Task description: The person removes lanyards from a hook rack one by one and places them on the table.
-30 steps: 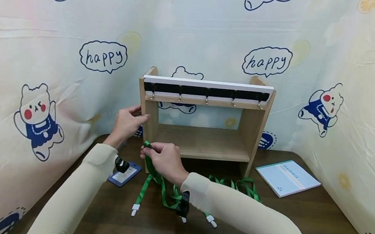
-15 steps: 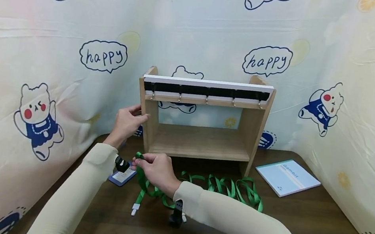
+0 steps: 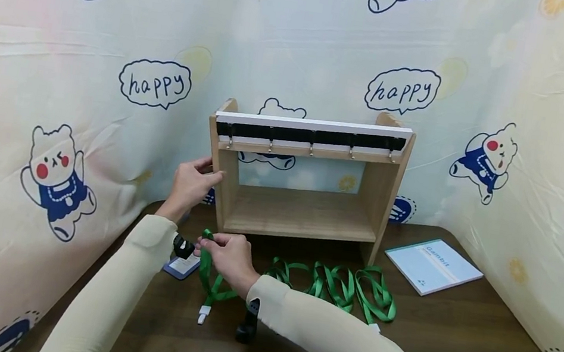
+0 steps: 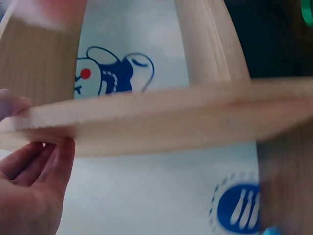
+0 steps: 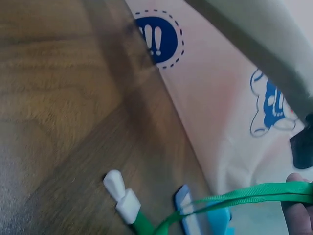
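Note:
My left hand point(image 3: 191, 187) grips the left side panel of a small wooden rack point(image 3: 302, 227). Seen from the left wrist, the fingers point(image 4: 54, 169) lie on one face of that panel and part of the thumb shows over the other. In front of the rack's left foot, my right hand point(image 3: 231, 258) pinches the top of a green lanyard point(image 3: 205, 267). Its strap hangs down to the table, where a white clip point(image 3: 204, 313) lies. The right wrist view shows the doubled strap point(image 5: 254, 193) running taut from the fingertips point(image 5: 296, 215).
More green lanyards point(image 3: 342, 289) lie looped before the rack. Small metal hooks point(image 3: 311, 151) line the black strip across its top. A blue badge holder point(image 3: 181, 268) lies under the right fingertips, partly covered. To the right is a light blue notebook point(image 3: 434, 268); patterned cloth surrounds the table.
My right hand has come down and a little left with the green lanyard, away from the rack's side. Its strap has separated from the looped lanyards. The left hand stays put.

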Tool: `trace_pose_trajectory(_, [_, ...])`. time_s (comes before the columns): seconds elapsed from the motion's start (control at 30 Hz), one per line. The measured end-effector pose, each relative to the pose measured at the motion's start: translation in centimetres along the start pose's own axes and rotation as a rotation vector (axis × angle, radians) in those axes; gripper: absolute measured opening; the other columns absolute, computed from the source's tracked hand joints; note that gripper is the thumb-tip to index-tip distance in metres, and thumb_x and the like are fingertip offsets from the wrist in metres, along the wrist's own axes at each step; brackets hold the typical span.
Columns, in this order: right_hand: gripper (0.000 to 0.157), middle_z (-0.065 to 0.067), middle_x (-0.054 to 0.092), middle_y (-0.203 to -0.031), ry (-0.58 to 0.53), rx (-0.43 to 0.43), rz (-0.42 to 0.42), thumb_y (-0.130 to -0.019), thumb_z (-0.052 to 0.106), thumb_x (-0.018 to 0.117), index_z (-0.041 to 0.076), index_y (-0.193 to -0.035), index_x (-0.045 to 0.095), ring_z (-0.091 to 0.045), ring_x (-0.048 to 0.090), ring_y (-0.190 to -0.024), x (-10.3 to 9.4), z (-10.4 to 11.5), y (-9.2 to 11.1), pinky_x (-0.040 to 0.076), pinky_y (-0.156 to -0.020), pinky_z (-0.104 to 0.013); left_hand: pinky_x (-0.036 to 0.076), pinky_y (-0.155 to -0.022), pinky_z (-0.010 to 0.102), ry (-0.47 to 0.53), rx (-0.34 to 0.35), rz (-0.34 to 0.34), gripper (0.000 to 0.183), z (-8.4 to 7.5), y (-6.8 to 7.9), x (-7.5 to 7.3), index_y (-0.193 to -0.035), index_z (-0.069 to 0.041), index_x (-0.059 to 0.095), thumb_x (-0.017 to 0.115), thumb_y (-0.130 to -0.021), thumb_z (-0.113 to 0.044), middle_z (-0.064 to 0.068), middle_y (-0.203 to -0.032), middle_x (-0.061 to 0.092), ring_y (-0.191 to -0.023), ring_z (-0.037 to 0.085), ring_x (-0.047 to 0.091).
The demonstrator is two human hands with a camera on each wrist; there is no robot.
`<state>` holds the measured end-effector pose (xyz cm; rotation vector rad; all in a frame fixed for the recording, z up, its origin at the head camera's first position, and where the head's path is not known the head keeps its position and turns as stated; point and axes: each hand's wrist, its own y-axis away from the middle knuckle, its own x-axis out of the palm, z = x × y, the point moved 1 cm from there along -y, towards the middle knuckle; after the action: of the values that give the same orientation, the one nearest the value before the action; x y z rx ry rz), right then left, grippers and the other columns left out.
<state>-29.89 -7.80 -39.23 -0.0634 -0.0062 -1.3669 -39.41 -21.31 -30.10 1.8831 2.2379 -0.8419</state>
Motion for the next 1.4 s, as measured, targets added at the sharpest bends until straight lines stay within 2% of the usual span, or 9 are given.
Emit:
trace_pose_trajectory(0.3, [0.016, -0.006, 0.081, -0.095, -0.03, -0.002, -0.073, -0.093, 0.011, 0.071, 0.007, -0.106, 0.08, -0.029, 0.078, -0.094, 0.0, -2.2, -1.7, 0.064, -0.075, -0.03, 0.052, -0.108, 0.049, 0.01, 0.003, 0.002, 0.062, 0.2, 0.1, 0.0, -0.148, -0.009, 0.053, 0.071, -0.094, -0.034, 0.017, -0.145, 0.059, -0.132, 0.033, 0.059])
trace_pose_trajectory(0.5, [0.013, -0.005, 0.081, -0.091, -0.025, -0.019, -0.112, -0.094, 0.011, 0.071, 0.009, -0.101, 0.081, -0.028, 0.078, -0.091, 0.6, -3.6, -2.8, 0.064, -0.074, -0.03, 0.052, -0.108, 0.049, 0.01, -0.007, 0.003, 0.063, 0.4, 0.0, 0.0, -0.148, -0.01, 0.053, 0.071, -0.093, -0.036, 0.017, -0.145, 0.059, -0.131, 0.033, 0.06])
trace_pose_trajectory(0.6, [0.011, -0.005, 0.081, -0.09, 0.025, -0.013, -0.148, -0.093, 0.013, 0.072, 0.013, -0.095, 0.083, -0.025, 0.079, -0.088, 1.0, -4.3, -3.2, 0.064, -0.07, -0.027, 0.052, -0.108, 0.048, 0.014, -0.013, 0.007, 0.063, 0.5, 0.0, 0.0, -0.148, -0.011, 0.053, 0.072, -0.093, -0.035, 0.016, -0.145, 0.06, -0.131, 0.033, 0.06])
trace_pose_trajectory(0.7, [0.009, -0.004, 0.081, -0.089, 0.121, -0.002, -0.187, -0.091, 0.017, 0.074, 0.015, -0.092, 0.084, -0.015, 0.077, -0.083, 1.1, -4.8, -3.4, 0.061, -0.066, -0.024, 0.053, -0.107, 0.048, 0.017, -0.013, 0.009, 0.063, 0.5, 0.1, 0.1, -0.148, -0.011, 0.053, 0.072, -0.093, -0.034, 0.016, -0.144, 0.06, -0.131, 0.032, 0.06])
trace_pose_trajectory(0.8, [0.01, 0.002, 0.081, -0.087, 0.219, 0.007, -0.211, -0.091, 0.021, 0.075, 0.017, -0.092, 0.084, -0.003, 0.071, -0.08, 1.1, -5.2, -3.6, 0.056, -0.063, -0.021, 0.053, -0.107, 0.048, 0.021, -0.014, 0.009, 0.063, 0.5, 0.0, 0.1, -0.148, -0.011, 0.053, 0.072, -0.093, -0.034, 0.016, -0.144, 0.06, -0.131, 0.032, 0.06])
trace_pose_trajectory(0.87, [0.01, 0.006, 0.08, -0.087, 0.264, 0.009, -0.219, -0.092, 0.023, 0.075, 0.02, -0.091, 0.084, -0.001, 0.069, -0.081, 1.0, -5.5, -3.8, 0.055, -0.064, -0.02, 0.053, -0.107, 0.048, 0.024, -0.016, 0.011, 0.063, 0.4, 0.0, 0.1, -0.148, -0.011, 0.053, 0.072, -0.093, -0.034, 0.016, -0.144, 0.06, -0.131, 0.032, 0.06])
trace_pose_trajectory(1.13, [0.01, 0.008, 0.08, -0.09, 0.334, 0.002, -0.251, -0.09, 0.023, 0.076, 0.027, -0.085, 0.084, -0.005, 0.067, -0.085, 0.4, -6.2, -4.7, 0.053, -0.067, -0.023, 0.053, -0.107, 0.047, 0.023, -0.008, 0.012, 0.062, 0.1, 0.0, -0.1, -0.148, -0.01, 0.053, 0.071, -0.093, -0.034, 0.016, -0.144, 0.06, -0.131, 0.032, 0.06])
trace_pose_trajectory(1.4, [0.012, 0.007, 0.079, -0.095, 0.347, 0.032, -0.263, -0.089, 0.016, 0.077, 0.023, -0.097, 0.083, -0.008, 0.07, -0.089, 0.0, -6.9, -4.5, 0.058, -0.071, -0.024, 0.054, -0.105, 0.047, 0.016, -0.001, 0.013, 0.063, 0.0, -0.2, -0.1, -0.147, -0.009, 0.053, 0.072, -0.093, -0.033, 0.017, -0.143, 0.061, -0.13, 0.031, 0.061])
